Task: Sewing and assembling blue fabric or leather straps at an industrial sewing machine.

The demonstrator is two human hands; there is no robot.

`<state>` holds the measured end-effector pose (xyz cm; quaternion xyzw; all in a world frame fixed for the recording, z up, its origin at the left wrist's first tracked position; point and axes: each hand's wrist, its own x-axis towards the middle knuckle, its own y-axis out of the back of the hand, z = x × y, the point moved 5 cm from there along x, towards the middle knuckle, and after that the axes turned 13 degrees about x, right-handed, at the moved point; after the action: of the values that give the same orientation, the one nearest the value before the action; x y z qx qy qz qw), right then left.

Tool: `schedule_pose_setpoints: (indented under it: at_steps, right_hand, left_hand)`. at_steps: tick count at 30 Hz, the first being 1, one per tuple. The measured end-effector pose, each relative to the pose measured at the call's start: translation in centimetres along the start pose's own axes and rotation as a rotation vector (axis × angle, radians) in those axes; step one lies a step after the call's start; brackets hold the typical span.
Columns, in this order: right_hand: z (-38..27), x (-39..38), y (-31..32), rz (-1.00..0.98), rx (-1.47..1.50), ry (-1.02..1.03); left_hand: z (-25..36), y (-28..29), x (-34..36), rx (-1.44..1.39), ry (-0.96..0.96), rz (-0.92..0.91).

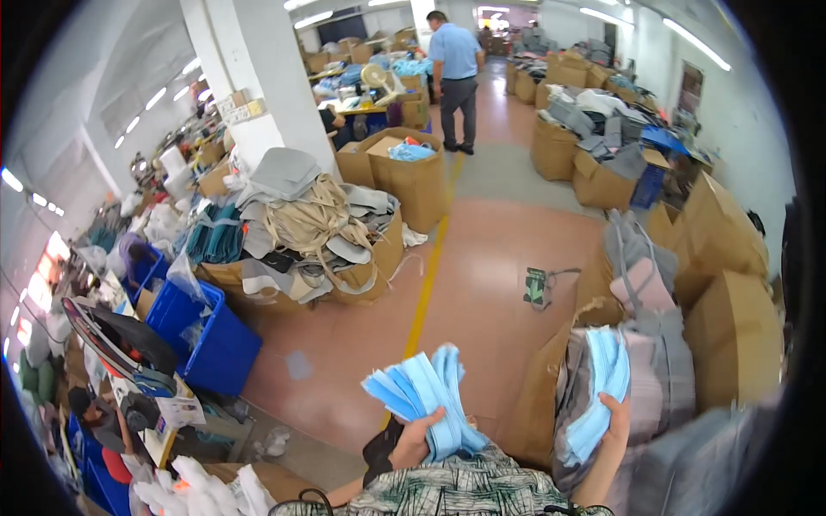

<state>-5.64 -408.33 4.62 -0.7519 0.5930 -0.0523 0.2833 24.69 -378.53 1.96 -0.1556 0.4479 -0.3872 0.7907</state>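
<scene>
My left hand (415, 440) is closed round a bundle of light blue fabric strips (434, 400), whose ends fan out above and to the left of the fingers. Further right, my right hand (616, 423) grips a second bundle of light blue strips (594, 396), held upright with its lower ends hanging down. Behind that second bundle are grey and pinkish fabric pieces (658, 370) heaped in a large carton. The two bundles are apart, both in front of my patterned clothing (465, 490).
At left stand a blue plastic bin (211, 344) and cartons heaped with grey fabric and beige straps (314, 215). Brown cartons (736, 335) line the right side. A yellow line (430, 275) runs along the floor. A person (456, 77) stands farther up the aisle; another person (103, 421) sits lower left.
</scene>
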Motion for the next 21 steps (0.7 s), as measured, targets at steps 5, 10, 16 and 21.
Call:
schedule_pose_setpoints:
  at_steps: [5, 10, 16, 21]
  right_hand:
    - [-1.0, 17.7, -17.9, -0.176, 0.038, -0.141]
    - [-1.0, 34.4, -34.8, -0.507, 0.185, -0.282]
    - [-5.7, 55.4, -39.6, -0.357, 0.193, -0.202]
    - [-10.5, 68.9, -32.2, 0.115, 0.170, -0.156]
  left_hand:
    - [12.8, -7.2, 11.8, 0.111, -0.154, 0.084]
    - [20.2, -11.6, 27.8, 0.068, -0.132, 0.075]
    - [33.8, -18.9, 48.1, -0.026, -0.151, 0.013]
    - [42.0, -26.1, 61.0, 0.052, 0.203, -0.159]
